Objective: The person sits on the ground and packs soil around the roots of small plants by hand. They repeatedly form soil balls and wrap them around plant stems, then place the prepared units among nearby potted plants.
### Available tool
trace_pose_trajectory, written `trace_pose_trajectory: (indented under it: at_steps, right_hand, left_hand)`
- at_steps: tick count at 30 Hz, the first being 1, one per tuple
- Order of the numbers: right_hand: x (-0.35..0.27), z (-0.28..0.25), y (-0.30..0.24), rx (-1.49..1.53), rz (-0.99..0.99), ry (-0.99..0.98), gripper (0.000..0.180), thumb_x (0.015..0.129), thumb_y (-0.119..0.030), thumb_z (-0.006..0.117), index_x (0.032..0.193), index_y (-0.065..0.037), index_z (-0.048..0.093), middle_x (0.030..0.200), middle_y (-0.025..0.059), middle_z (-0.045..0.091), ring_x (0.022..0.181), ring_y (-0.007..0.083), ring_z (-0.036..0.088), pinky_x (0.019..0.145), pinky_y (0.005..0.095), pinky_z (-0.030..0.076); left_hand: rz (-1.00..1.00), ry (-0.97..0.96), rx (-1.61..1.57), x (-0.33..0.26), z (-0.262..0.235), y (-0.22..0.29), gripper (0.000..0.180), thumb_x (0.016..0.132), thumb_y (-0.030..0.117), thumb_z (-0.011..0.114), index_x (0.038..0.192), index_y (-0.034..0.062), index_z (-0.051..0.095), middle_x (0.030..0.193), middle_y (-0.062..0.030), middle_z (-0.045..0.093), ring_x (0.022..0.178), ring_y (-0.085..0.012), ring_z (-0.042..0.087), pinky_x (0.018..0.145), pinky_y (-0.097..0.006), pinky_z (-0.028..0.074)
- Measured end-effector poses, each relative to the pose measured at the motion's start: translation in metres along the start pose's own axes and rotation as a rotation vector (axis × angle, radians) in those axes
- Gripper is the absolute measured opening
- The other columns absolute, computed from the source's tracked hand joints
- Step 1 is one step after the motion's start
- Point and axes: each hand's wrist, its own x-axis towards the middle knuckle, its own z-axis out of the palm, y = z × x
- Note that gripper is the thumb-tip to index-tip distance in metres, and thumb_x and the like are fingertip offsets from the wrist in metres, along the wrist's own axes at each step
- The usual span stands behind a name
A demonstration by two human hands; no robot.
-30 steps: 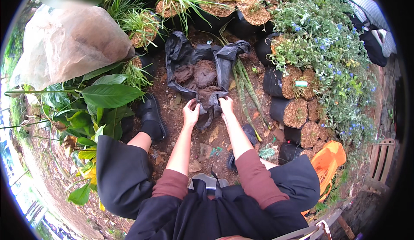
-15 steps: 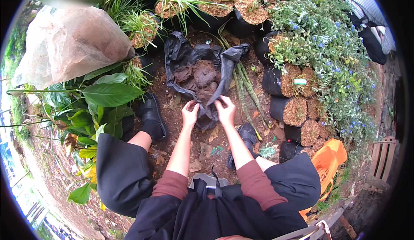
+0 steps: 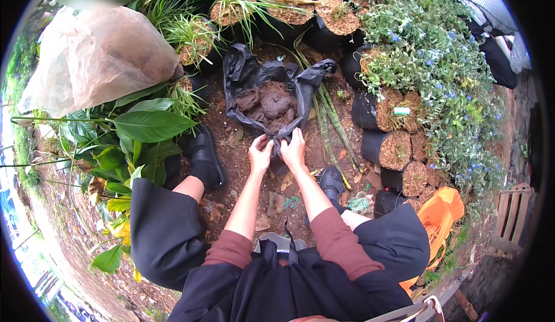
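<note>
A black plastic bag [image 3: 238, 70] stands with its mouth spread on the soil between my feet. Inside it sit several dark brown, fibrous root-and-soil clumps [image 3: 276, 101]. At the bag's near edge, my left hand [image 3: 260, 153] pinches the gathered plastic. Close beside it on the right, my right hand [image 3: 293, 148] grips the same bunched rim. The fingers of both hands nearly meet, and the pinched plastic is mostly hidden between them.
Long green stalks [image 3: 330, 119] lie right of the bag. Potted grassy plants [image 3: 231, 9] stand behind it, and black grow bags [image 3: 395, 150] line the right. Broad-leaved plants [image 3: 151, 126] crowd the left, below a pale cloth-covered bundle [image 3: 98, 61]. An orange bag [image 3: 436, 218] lies near my right knee.
My hands have come closer together at the near rim. The plastic that hung loose toward me is now gathered between my fingers.
</note>
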Motion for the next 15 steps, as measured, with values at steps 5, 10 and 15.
trace_pose_trajectory:
  at_steps: [5, 10, 15]
  right_hand:
    - [0.011, -0.038, 0.004, 0.363, 0.281, -0.055, 0.023, 0.073, -0.004, 0.060, 0.095, 0.004, 0.057, 0.084, 0.0144, 0.064, 0.079, 0.0186, 0.060, 0.074, 0.0291, 0.045]
    - [0.016, -0.061, 0.047, 0.470, 0.479, 0.005, 0.014, 0.085, -0.002, 0.051, 0.095, 0.003, 0.059, 0.081, 0.0027, 0.060, 0.072, 0.0088, 0.050, 0.066, 0.0235, 0.040]
    - [0.010, -0.046, 0.041, 0.309, 0.407, 0.010, 0.013, 0.081, -0.003, 0.053, 0.091, 0.004, 0.058, 0.080, 0.0122, 0.060, 0.075, 0.0192, 0.056, 0.073, 0.0305, 0.043]
  left_hand:
    - [-0.005, 0.052, -0.038, 0.003, 0.002, 0.001, 0.032, 0.082, 0.011, 0.065, 0.108, -0.0053, 0.056, 0.102, -0.0089, 0.061, 0.093, -0.0139, 0.057, 0.085, -0.027, 0.044]
    - [-0.034, 0.085, -0.044, 0.008, 0.002, -0.003, 0.033, 0.087, 0.023, 0.060, 0.109, -0.0013, 0.057, 0.102, -0.0051, 0.060, 0.092, -0.0116, 0.055, 0.081, -0.028, 0.045]
    - [-0.124, 0.051, -0.120, 0.006, 0.002, -0.003, 0.041, 0.090, 0.031, 0.053, 0.116, -0.0009, 0.053, 0.109, -0.0088, 0.057, 0.099, -0.0190, 0.054, 0.085, -0.033, 0.045]
